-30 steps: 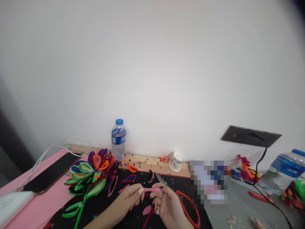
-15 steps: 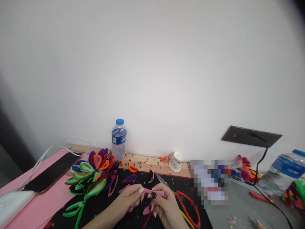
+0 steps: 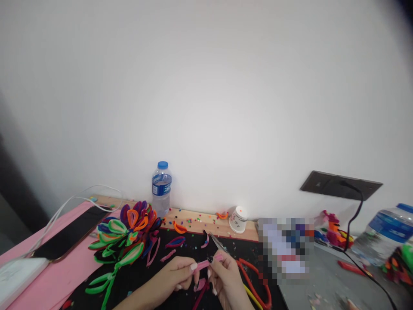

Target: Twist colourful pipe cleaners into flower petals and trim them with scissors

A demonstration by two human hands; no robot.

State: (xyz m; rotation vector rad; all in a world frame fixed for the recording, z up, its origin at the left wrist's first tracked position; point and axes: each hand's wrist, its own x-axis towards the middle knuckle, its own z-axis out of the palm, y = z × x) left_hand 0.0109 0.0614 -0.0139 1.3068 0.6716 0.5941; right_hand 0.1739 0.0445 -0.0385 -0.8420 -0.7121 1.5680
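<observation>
left hand: pinches near end of pink pipe cleaner, low centre over black mat
right hand: fingertips pressed on its far end
water bottle: blue label, writing unreadable
paper cup: dark marking, illegible
scissors: red handles, beside right hand

Plain white wall filling most of the view, evenly and softly lit. Dark socket plate low on the right, black cable hanging from it. Wooden ledge along the wall's foot, black mat just in front.
</observation>
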